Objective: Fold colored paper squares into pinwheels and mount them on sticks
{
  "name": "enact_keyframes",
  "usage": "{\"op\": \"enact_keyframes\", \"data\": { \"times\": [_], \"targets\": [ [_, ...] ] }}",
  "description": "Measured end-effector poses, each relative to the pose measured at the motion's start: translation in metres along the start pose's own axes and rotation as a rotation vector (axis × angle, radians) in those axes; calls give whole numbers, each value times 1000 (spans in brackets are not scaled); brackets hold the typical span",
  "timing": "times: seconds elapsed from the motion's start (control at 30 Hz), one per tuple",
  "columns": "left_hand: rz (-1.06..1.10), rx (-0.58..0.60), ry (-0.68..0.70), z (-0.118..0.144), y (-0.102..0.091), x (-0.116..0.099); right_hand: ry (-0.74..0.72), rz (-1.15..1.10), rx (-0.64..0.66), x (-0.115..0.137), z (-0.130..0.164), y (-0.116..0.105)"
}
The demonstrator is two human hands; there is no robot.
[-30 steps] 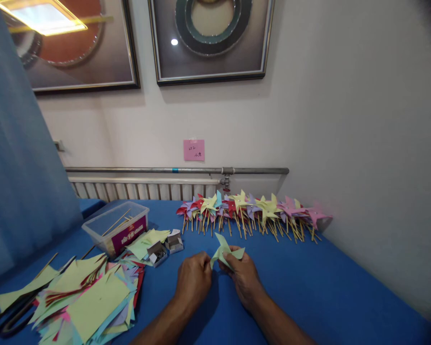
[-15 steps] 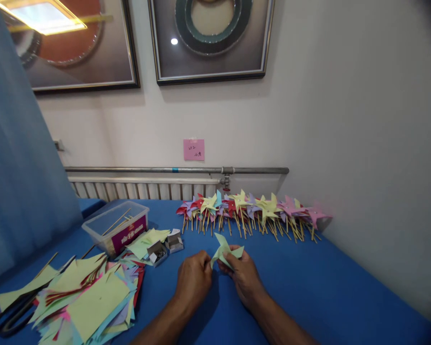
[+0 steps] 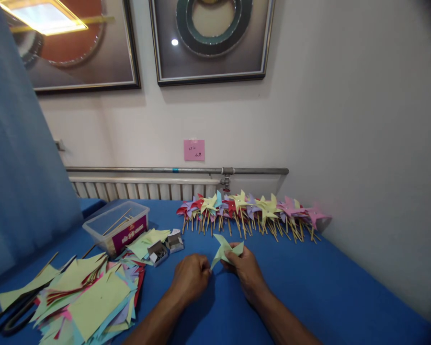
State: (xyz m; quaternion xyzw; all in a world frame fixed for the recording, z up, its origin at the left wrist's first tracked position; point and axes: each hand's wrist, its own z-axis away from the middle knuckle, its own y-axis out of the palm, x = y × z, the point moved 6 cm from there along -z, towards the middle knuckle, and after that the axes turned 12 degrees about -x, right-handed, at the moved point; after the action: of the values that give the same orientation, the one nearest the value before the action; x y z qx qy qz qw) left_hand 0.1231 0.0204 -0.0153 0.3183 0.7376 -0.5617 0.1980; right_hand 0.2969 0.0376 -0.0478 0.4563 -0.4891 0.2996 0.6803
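My right hand (image 3: 247, 272) pinches a pale green paper pinwheel (image 3: 224, 248) by its folded centre, just above the blue table (image 3: 330, 282). My left hand (image 3: 191, 278) is curled beside it, its fingertips at the pinwheel's lower left tip. I cannot tell whether the left fingers hold something small. A row of finished pinwheels on sticks (image 3: 253, 213) in yellow, red, purple and pink lies beyond both hands along the wall.
Left of my hands lie two small open boxes of pins (image 3: 164, 247), a clear plastic tub (image 3: 117, 231) with wooden sticks, and a heap of cut coloured paper (image 3: 89, 297). Black scissors (image 3: 7, 318) are at the lower left. A blue curtain (image 3: 17, 167) hangs at left.
The pinwheel and my right hand have risen slightly. My left hand has slid a little lower and nearer to me.
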Motion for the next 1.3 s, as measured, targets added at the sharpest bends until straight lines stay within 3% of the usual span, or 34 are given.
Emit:
{"op": "enact_keyframes", "data": {
  "times": [0.27,0.5,0.87,1.1,1.3],
  "targets": [
    [568,-62,-319,-14,13,21,-17,-17,-37,4,2,-3],
    [792,-75,-405,-15,18,22,-240,399,329,-9,40,28],
    [827,-57,-392,-13,19,12,-242,441,298,-4,48,28],
    [774,-284,-340,-16,-9,14,-289,496,333,-3,51,29],
    [740,-288,-321,-17,-8,16,-338,569,342,-4,50,29]
  ]
}}
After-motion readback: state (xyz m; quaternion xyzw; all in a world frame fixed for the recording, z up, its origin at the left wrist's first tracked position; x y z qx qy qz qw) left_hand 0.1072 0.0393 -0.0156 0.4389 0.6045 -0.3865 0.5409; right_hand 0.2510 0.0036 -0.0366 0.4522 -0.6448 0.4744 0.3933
